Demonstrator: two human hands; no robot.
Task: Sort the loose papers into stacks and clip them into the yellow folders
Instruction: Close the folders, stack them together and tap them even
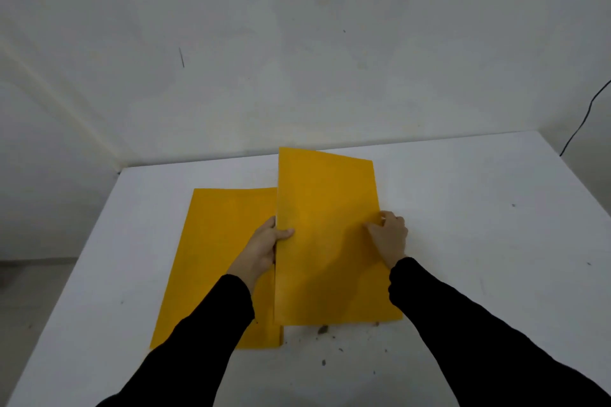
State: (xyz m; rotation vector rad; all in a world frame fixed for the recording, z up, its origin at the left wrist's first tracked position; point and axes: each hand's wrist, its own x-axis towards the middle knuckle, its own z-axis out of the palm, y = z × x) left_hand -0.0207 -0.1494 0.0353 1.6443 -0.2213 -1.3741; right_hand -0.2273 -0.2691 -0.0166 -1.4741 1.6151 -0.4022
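Yellow folder [325,235] between both hands

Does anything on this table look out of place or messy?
Yes. Dark specks of debris lie scattered on the white table by the near edge of the raised yellow folder. No loose papers show, though the task calls for them.

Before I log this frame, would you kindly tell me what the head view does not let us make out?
Head view throughout.
1. Anything behind the raised yellow folder, papers or clips included: its cover hides it.
2. The left hand, fingers behind that folder's edge: only the thumb shows.
3. The flat yellow folder: partly covered by the left sleeve.
4. The dark specks on the table: too small to identify.
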